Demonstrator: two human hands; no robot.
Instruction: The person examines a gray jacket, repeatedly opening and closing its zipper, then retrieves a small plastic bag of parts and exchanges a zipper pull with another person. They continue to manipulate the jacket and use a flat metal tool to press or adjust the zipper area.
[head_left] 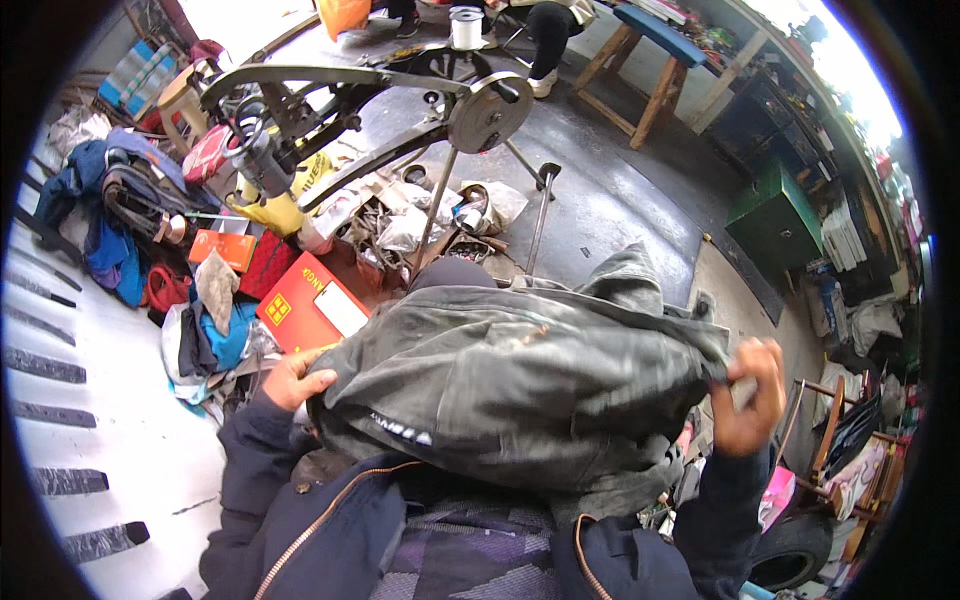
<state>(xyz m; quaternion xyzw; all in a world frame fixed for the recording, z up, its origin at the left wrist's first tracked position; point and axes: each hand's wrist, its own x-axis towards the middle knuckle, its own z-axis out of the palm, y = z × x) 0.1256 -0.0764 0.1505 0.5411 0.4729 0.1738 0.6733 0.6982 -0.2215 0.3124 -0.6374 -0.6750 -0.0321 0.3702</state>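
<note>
A crumpled dark grey garment (520, 385), perhaps a jacket, is spread across my lap with a small white mark near its lower left. My left hand (293, 380) grips its left edge, the thumb on top and the fingers tucked partly out of sight. On the other side my right hand (750, 398), slightly blurred, has its fingers curled at the raised right edge of the cloth. Just past the garment stands an iron hand-cranked sewing machine (370, 110) with a round wheel (490, 112) and a white thread spool (466, 28).
Bags and clothes (110, 200) pile up at the left, near a red box (312, 302). Scraps and plastic bags (400, 220) lie under the machine. A blue-topped wooden stool (650, 40), a green box (775, 215) and a tire (792, 552) are to the right. Another person's legs (548, 45) show far ahead.
</note>
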